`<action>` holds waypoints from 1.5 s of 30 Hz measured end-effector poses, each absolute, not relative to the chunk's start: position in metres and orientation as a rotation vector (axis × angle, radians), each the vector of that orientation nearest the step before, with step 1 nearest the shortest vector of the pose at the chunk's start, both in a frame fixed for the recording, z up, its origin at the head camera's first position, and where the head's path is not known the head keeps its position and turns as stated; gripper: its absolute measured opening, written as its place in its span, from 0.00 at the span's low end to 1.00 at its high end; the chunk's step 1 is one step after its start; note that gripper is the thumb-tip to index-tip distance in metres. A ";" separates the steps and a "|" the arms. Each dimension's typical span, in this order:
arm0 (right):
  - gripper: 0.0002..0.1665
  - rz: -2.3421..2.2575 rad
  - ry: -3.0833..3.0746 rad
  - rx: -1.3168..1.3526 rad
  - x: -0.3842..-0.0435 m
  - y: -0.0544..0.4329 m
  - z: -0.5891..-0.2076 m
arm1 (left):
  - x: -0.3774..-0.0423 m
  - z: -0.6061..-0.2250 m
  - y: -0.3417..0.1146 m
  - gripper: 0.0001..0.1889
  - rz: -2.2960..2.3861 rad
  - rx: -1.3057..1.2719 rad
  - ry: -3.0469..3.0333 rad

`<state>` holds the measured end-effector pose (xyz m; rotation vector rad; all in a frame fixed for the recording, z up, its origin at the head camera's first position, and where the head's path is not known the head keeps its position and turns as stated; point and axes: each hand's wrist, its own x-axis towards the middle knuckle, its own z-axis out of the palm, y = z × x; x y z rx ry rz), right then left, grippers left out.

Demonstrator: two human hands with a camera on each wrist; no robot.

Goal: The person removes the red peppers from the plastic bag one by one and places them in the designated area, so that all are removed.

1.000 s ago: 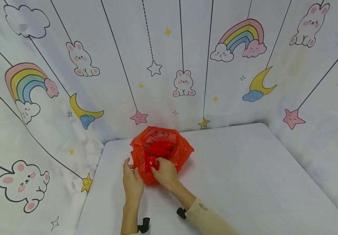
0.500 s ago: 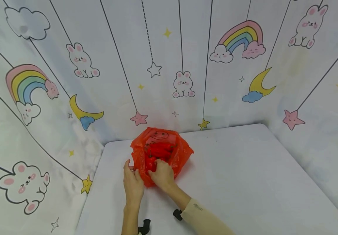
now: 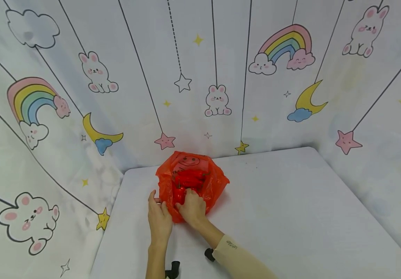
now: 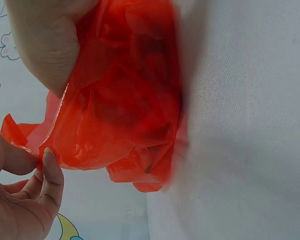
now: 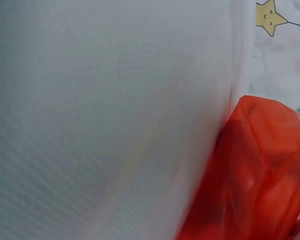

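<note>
An orange-red plastic bag [image 3: 217,190] with a printed smiling face stands mouth up on the white table. In the head view, several long red peppers [image 3: 190,178] lie inside it. Nearer the front of the bag sits a shiny red bell pepper [image 3: 179,194] with a stem on top. My left hand [image 4: 25,200] pinches the bag's rim between thumb and fingers, at the left side. My right hand [image 3: 192,209] reaches over the front rim into the bag, thumb and fingers about the bell pepper; its fingertips are partly hidden. The right wrist view shows mainly the bag's outside.
The white table [image 3: 291,217] stretches to the right of the bag. Behind it and to the left rises a backdrop [image 3: 144,69] printed with rabbits, stars and rainbows. Black wrist mounts [image 3: 174,269] sit at both forearms.
My right hand has moved slightly left and down into the bag, and the bell pepper now sits a little lower. My left hand has kept to the rim, shifting slightly right.
</note>
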<state>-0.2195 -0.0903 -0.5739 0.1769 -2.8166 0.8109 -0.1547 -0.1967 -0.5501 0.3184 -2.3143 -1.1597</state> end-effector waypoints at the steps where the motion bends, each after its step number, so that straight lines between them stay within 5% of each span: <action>1: 0.34 0.810 -2.822 0.176 -0.220 -0.090 -0.574 | -0.155 -0.550 -0.197 0.30 -1.164 0.319 -2.319; 26: 0.18 1.031 -2.797 0.164 -0.219 -0.089 -0.577 | -0.153 -0.550 -0.197 0.29 -1.132 0.288 -2.304; 45: 0.23 1.217 -2.671 0.215 -0.219 -0.079 -0.571 | -0.155 -0.550 -0.197 0.30 -1.163 0.301 -2.309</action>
